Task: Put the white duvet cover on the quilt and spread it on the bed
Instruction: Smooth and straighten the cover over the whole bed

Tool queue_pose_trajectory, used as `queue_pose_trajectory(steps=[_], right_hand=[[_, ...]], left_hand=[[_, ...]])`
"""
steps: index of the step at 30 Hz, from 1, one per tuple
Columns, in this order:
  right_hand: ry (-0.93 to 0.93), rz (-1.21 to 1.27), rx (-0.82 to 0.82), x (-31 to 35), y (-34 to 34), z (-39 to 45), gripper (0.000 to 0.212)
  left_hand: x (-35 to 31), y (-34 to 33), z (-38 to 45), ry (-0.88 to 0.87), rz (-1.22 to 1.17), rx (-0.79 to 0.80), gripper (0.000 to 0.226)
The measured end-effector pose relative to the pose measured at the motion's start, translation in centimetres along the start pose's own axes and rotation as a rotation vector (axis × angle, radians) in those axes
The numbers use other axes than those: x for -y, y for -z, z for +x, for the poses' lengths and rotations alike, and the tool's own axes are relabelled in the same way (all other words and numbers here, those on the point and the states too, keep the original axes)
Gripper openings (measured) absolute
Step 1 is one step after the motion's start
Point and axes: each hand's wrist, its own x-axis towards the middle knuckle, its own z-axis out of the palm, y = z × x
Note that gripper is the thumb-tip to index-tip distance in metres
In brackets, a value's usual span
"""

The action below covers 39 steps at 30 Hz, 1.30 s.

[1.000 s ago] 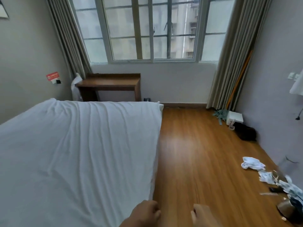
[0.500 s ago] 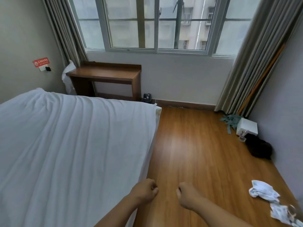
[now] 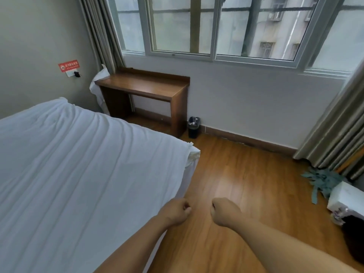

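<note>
A white duvet cover point(image 3: 78, 174) lies spread flat over the bed, filling the left half of the view with long shallow creases. Its far right corner point(image 3: 192, 152) shows a small fold of cream fabric at the bed's edge. My left hand point(image 3: 175, 210) is curled into a fist just past the bed's right edge, holding nothing. My right hand point(image 3: 224, 211) is also a fist, held over the wooden floor a short gap to the right, empty too. Both forearms reach in from the bottom.
A wooden desk point(image 3: 145, 87) stands under the window, with a small black bin point(image 3: 194, 127) beside it. A white box point(image 3: 346, 200), a teal mop head point(image 3: 323, 180) and a dark bag point(image 3: 354, 235) sit at the right wall. Curtains point(image 3: 338, 131) hang nearby.
My view has moved forward along the bed and turned left toward the desk. Both fists have come further into view with the forearms; the rags on the floor have left the frame.
</note>
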Motion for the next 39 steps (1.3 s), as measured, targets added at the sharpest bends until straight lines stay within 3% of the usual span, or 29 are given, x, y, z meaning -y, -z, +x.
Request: queue_pose_trajectory(steps=[8,17,20,23,28,31,36,39], right_hand=[[0.188,-0.084,0.046,-6.0,11.2,19.0,0.035],[0.279,-0.117,0.154,-8.1,12.3,41.0,0.035],[0.195,-0.019,0.209,-8.9,10.7,47.7,0.031],[0.165,0.077,0.291,-9.2,9.2,53.5,0.020],[0.071,0.352,0.367,-7.8,8.7,62.0,0.036],[-0.138,0.632,0.578,-7.1,7.6,65.3,0.054],[-0.355,0.950,0.847,-7.6,6.4,69.6,0.025],[-0.513,1.147,1.035,-8.4,6.7,72.5,0.050]], left_hand=[[-4.8,3.9,17.7,0.221,-0.141,-0.109,0.028],[0.7,6.7,40.4,0.406,-0.286,-0.271,0.024],[2.7,7.2,47.5,0.479,-0.341,-0.305,0.024],[4.4,7.4,53.1,0.543,-0.357,-0.326,0.038],[6.2,7.5,59.8,0.624,-0.359,-0.261,0.056],[6.7,6.7,62.2,0.672,-0.361,-0.243,0.037],[4.6,5.4,63.9,0.687,-0.206,-0.310,0.017],[2.7,4.1,64.5,0.690,-0.018,-0.308,0.014]])
